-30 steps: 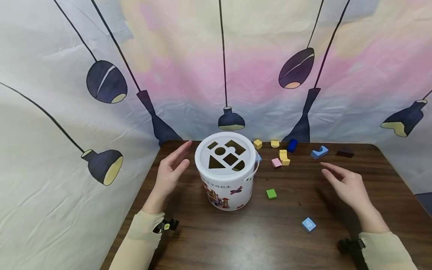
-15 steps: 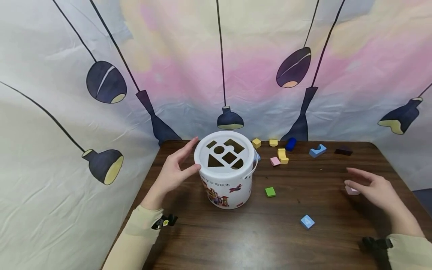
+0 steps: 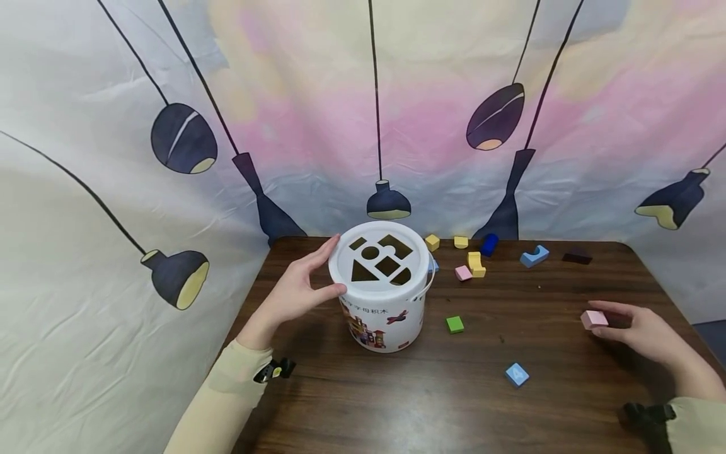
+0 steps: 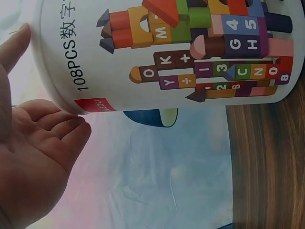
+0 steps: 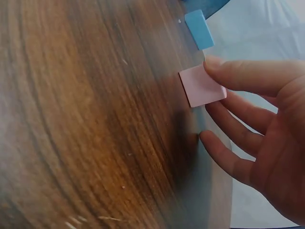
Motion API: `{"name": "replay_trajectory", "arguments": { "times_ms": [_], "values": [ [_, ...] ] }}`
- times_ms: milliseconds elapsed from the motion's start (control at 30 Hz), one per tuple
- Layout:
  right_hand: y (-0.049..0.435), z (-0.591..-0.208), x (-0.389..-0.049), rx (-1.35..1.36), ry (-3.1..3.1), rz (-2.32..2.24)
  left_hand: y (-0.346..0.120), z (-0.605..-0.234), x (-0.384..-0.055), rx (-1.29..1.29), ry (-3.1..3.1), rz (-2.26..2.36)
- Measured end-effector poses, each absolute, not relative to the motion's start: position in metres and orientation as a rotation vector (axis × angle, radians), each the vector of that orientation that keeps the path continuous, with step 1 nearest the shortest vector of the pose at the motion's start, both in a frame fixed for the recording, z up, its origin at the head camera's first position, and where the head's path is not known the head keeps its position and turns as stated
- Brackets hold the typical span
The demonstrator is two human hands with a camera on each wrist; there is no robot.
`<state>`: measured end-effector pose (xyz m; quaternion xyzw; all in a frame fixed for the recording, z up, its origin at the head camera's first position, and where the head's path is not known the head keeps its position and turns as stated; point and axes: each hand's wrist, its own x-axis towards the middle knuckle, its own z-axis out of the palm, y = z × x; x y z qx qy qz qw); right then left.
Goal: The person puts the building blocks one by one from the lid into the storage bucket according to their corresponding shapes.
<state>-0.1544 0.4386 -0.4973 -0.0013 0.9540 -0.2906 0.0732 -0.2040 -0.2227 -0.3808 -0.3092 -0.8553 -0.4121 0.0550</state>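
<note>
A white bucket (image 3: 409, 318) stands upright on the table, its lid (image 3: 379, 258) cut with several shaped holes. My left hand (image 3: 292, 287) rests against the left side of the lid's rim, thumb at the front and relaxed fingers farther back. In the left wrist view, the fingers (image 4: 71, 126) lie right at the rim beside the printed bucket wall (image 4: 128, 102). At the right of the table, my right hand (image 3: 643, 331) pinches a pink block (image 3: 593, 320). The right wrist view shows the thumb on one face of this block (image 5: 200, 87), with fingers behind it.
A green square block (image 3: 455, 325) and a blue block marked 4 (image 3: 517, 375) lie right of the bucket. Farther back are several yellow blocks (image 3: 475, 265), another pink block (image 3: 462, 273), a dark blue block (image 3: 489, 244), a blue arch (image 3: 534, 256) and a dark block (image 3: 577, 258).
My right hand has moved right to the pink block and now pinches it. My left hand has moved right, from beside the bucket to its lid rim.
</note>
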Motion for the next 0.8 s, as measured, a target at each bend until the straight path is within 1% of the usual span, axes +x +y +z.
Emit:
{"name": "replay_trajectory", "arguments": {
  "times_ms": [167,400,633,800],
  "values": [
    [0.442,-0.500,-0.161,-0.027,2.850,-0.832,-0.224,-0.372,-0.206,-0.907,-2.702,-1.187],
    [0.445,-0.502,-0.165,0.072,2.841,-0.840,-0.221,-0.353,-0.207,-0.897,-2.831,-1.086],
    [0.445,-0.502,-0.166,0.088,2.820,-0.863,-0.220,-0.344,-0.208,-0.881,-2.916,-1.051],
    [0.446,-0.502,-0.166,0.108,2.804,-0.867,-0.217,-0.329,-0.207,-0.877,-2.987,-0.946]
  ]
}}
